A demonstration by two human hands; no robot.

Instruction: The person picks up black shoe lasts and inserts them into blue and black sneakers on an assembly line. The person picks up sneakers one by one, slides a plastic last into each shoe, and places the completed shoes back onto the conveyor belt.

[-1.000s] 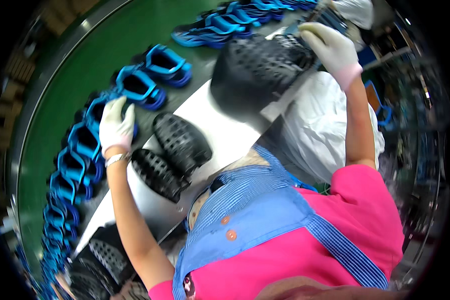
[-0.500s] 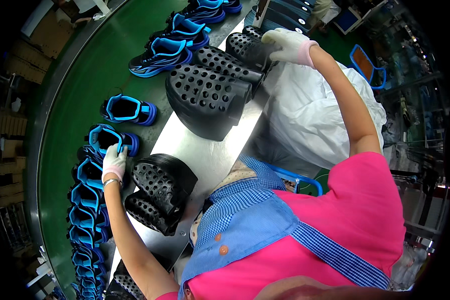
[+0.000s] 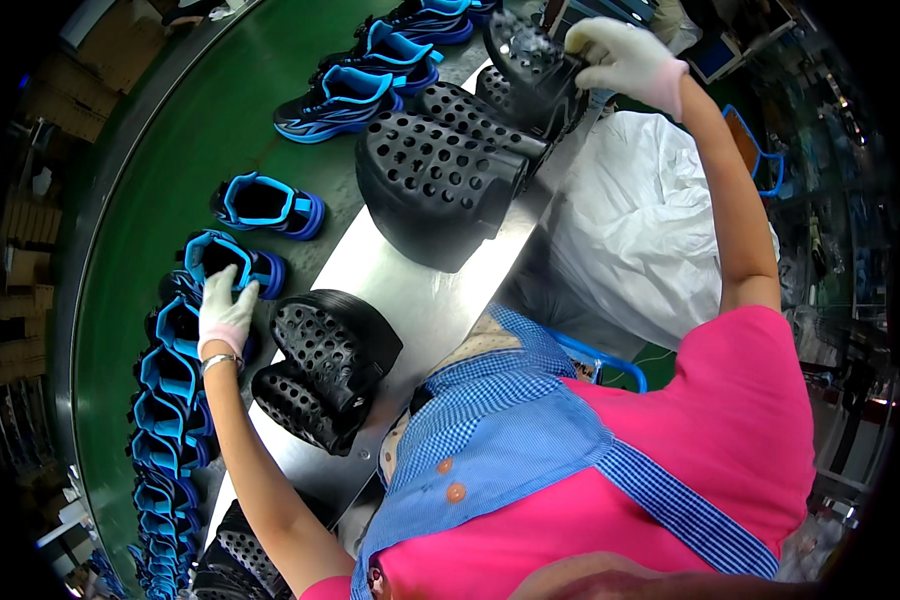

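Note:
My left hand, in a white glove, is at the collar of a black and blue sneaker. Its fingers are apart, with some over the shoe's opening; whether they touch it is hard to see. At the far end of the metal ledge, my gloved right hand grips the edge of a black perforated plastic form. This form is raised and tilted, and partly blurred. Below it, more such forms are stacked, including a large rounded one. Another pair of forms lies nearer to me.
A shiny metal ledge runs between me and the green conveyor belt. Sneakers line the belt, closely packed at the near left. A white plastic sack bulges on my right, beside a blue-framed seat.
My right hand has lifted a black perforated form up and away from the stack. My left hand's fingers have spread at the sneaker's collar. The whole view has shifted slightly.

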